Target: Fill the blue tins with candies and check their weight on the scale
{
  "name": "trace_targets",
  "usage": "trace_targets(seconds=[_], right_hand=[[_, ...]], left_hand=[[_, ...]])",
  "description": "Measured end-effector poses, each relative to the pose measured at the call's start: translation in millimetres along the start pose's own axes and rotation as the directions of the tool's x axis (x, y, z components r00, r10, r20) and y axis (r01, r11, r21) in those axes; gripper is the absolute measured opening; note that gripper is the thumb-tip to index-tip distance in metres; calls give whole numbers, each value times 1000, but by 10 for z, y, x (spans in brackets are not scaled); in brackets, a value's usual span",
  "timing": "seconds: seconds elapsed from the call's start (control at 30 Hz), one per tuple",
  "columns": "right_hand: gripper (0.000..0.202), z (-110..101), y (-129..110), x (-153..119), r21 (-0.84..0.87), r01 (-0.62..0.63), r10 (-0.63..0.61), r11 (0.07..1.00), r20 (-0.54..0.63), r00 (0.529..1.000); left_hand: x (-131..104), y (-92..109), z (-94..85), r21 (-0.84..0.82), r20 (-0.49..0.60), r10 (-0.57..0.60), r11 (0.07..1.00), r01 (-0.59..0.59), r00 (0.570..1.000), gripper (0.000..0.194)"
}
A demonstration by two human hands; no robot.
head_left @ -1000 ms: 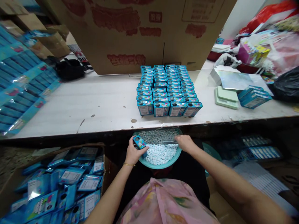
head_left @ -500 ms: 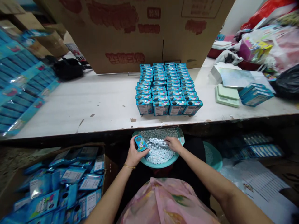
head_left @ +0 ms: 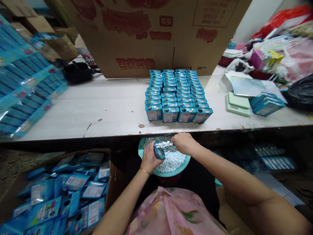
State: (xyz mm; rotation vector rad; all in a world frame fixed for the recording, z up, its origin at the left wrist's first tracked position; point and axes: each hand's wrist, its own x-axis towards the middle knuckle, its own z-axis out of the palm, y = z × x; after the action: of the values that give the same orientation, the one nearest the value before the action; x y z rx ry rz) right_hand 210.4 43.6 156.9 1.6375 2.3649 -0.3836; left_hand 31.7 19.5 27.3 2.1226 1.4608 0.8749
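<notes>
My left hand (head_left: 148, 160) is closed around a small blue box (head_left: 159, 154) and tilts it over a turquoise basin (head_left: 141, 152). Small white pellets (head_left: 174, 161) fill much of the basin. Fingers bent, my right hand (head_left: 184, 143) grips a scoop heaped with white pellets (head_left: 164, 144). The far end of the heap reaches the top of the box. Pellets and fingers hide most of the scoop. On the table ahead, similar blue boxes (head_left: 171, 114) stand upright in rows, several with a white pellet on top.
A white table (head_left: 117, 111) spans the view, with a large cardboard carton (head_left: 137, 49) at its back. Lower left, an open carton holds many blue boxes (head_left: 75, 182). Packed blue trays (head_left: 26, 81) stand far left. A pale green scale (head_left: 238, 103) sits right, beside more blue boxes (head_left: 267, 103).
My left hand has brought the blue box right and tilted it towards the pellets. The right hand has raised the loaded scoop out of the basin to the top of the box.
</notes>
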Motion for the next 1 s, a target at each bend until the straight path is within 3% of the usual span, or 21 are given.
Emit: trace_targets(seconds=[0.2, 0.37, 0.47, 0.57, 0.67, 0.73, 0.87, 1.0], right_hand=[[24, -151, -270, 20, -98, 54, -53, 994, 5, 999], [23, -93, -53, -73, -86, 41, -46, 995, -49, 998], [25, 180, 261, -162, -62, -62, 60, 996, -34, 998], [29, 666, 450, -140, -8, -188, 188, 982, 51, 981], [30, 1166, 345, 41, 129, -216, 205, 968, 91, 974], [30, 1396, 181, 198, 188, -207, 196, 960, 75, 978], [29, 1581, 21, 379, 279, -211, 209, 937, 37, 977], [27, 1585, 183, 314, 376, -198, 210, 905, 10, 978]], left_hand=[[-36, -33, 42, -5, -13, 18, 1000, -18, 1000, 83], [-15, -56, 23, -42, -8, -21, 999, 21, 1000, 84], [-7, -96, -47, -105, -9, -116, 988, 115, 993, 83], [-19, -198, -81, -220, 20, -260, 941, 258, 965, 82], [-32, -308, -4, -360, 81, -404, 840, 405, 911, 80], [-27, -333, 90, -440, 121, -435, 782, 442, 892, 79], [4, -236, 177, -539, 186, -395, 724, 430, 900, 77], [-3, -120, -22, -446, 140, -302, 831, 332, 943, 77]])
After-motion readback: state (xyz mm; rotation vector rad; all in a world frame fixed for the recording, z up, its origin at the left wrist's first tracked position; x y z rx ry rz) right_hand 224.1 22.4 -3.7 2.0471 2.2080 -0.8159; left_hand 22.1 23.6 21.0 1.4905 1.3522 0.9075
